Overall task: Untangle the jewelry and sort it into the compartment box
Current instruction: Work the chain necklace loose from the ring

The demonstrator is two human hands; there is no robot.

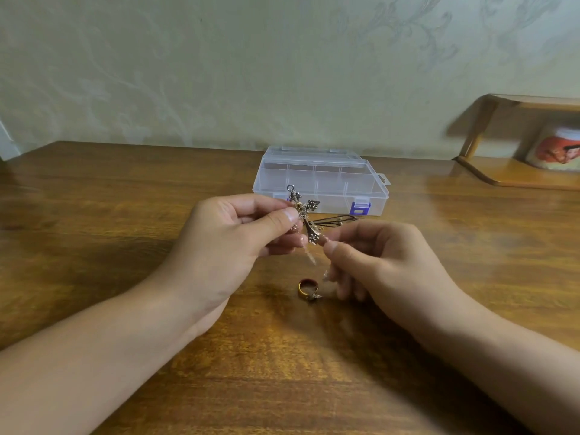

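Wooden table (pixel 125 199) | both hands raised | left hand (pixel 232 243), right hand (pixel 376 262) pinch cross pendant (pixel 306 219)

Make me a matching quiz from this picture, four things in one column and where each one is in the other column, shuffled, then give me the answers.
Things:
1. cross pendant
2. ring
3. compartment box
4. shelf

Places:
A. closed, on the table behind both hands
B. pinched in the left hand, with the right hand at its lower end
C. at the far right, against the wall
D. lying on the table below the hands

Pairs: 1-B, 2-D, 3-A, 4-C
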